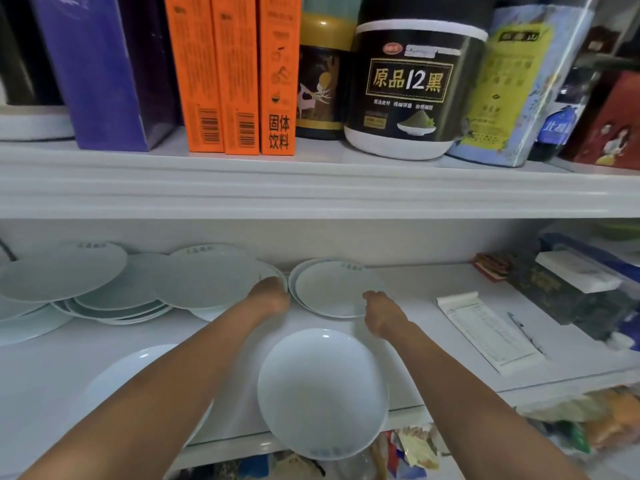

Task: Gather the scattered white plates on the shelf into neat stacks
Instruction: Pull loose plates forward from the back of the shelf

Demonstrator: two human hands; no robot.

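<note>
Plate pair [337, 289] is lying flat at the shelf [415, 296] back edge, illegible print facing rearward; left hand [272, 294] and right hand [379, 308] are gripping opposite rims. Jar [412, 81] above is showing "原品12黑".

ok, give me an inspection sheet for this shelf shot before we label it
Surface: white lower shelf, flat.
Job's things: left pile of white plates, overlapping askew; two-plate stack at back centre; front plate overhanging the shelf edge; another plate partly under the left forearm.
Clutter: notepad with pen; dark boxes at right.
Grippers: left hand between pile and stack; right hand at the stack's right rim; grips hidden.
Cables: thin dark line far left, possibly a cord.
Surroundings: upper shelf holds orange boxes, black jar, purple box; packets below.
</note>
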